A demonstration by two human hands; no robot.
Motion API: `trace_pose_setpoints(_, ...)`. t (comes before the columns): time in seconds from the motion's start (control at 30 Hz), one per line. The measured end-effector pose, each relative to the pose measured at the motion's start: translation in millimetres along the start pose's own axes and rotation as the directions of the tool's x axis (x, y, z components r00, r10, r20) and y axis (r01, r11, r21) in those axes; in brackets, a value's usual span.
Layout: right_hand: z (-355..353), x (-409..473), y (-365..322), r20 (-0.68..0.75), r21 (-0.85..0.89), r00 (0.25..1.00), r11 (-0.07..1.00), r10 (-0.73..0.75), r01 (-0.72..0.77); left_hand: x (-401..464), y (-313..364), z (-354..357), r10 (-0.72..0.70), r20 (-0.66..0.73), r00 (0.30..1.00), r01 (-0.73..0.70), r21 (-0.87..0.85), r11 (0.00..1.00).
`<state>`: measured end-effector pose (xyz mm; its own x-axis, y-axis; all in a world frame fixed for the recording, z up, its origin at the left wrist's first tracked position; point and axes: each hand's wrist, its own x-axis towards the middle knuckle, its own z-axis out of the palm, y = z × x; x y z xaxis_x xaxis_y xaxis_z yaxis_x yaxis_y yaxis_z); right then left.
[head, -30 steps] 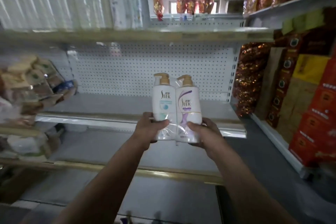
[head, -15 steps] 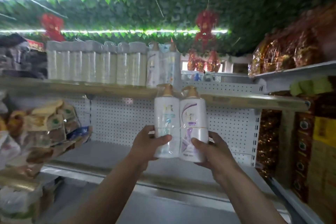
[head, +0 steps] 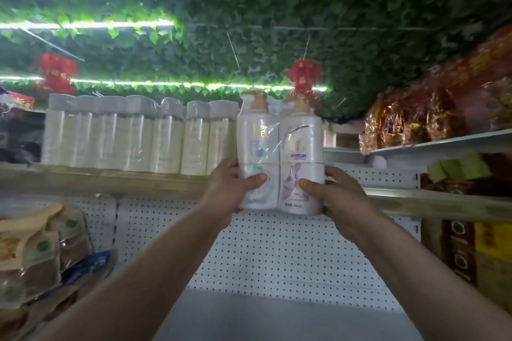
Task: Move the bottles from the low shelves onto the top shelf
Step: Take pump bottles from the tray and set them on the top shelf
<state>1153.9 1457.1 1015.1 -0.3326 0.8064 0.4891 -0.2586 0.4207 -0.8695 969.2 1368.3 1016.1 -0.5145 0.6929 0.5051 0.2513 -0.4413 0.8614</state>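
Note:
A shrink-wrapped twin pack of white pump bottles (head: pixel 279 147) with tan caps is held upright between both hands, in front of the top shelf's edge (head: pixel 116 178). My left hand (head: pixel 232 185) grips its lower left side and my right hand (head: pixel 332 194) its lower right side. The pack's base hangs below the shelf edge and its caps rise above it. Several wrapped white bottles (head: pixel 133 135) stand in a row on the top shelf, just left of the pack.
A white pegboard back panel (head: pixel 277 252) and a grey lower shelf (head: pixel 277 318) lie below. Bagged goods (head: pixel 36 257) are stacked at the left. Red foil packs (head: pixel 432 111) and boxes (head: pixel 471 252) fill the right-hand shelving. Leaf-covered ceiling with light strips hangs overhead.
Both hands have raised the twin pack from the level of the middle shelf up to the top shelf's edge, and my view has tilted upward.

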Motion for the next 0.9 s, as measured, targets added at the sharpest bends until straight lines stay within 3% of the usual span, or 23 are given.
trace_pose_setpoints(0.17,14,49,-10,0.016,-0.004,0.997,0.997,-0.073,0.073,61,6,-5,0.060,-0.050,0.997,-0.054,0.104,0.993)
trace_pose_setpoints(0.37,21,96,-3,0.063,0.051,0.998,0.999,-0.003,-0.001,100,8,-6,0.065,-0.079,0.995,-0.052,0.166,0.985)
trace_pose_setpoints(0.7,22,122,8,0.099,0.039,0.994,0.998,0.037,-0.041,119,-5,-10,0.096,-0.059,0.994,-0.071,0.330,0.941)
trace_pose_setpoints(0.9,23,121,6,0.078,-0.080,0.997,0.997,0.024,-0.017,108,-9,-14,0.128,-0.077,0.989,-0.091,0.363,0.927)
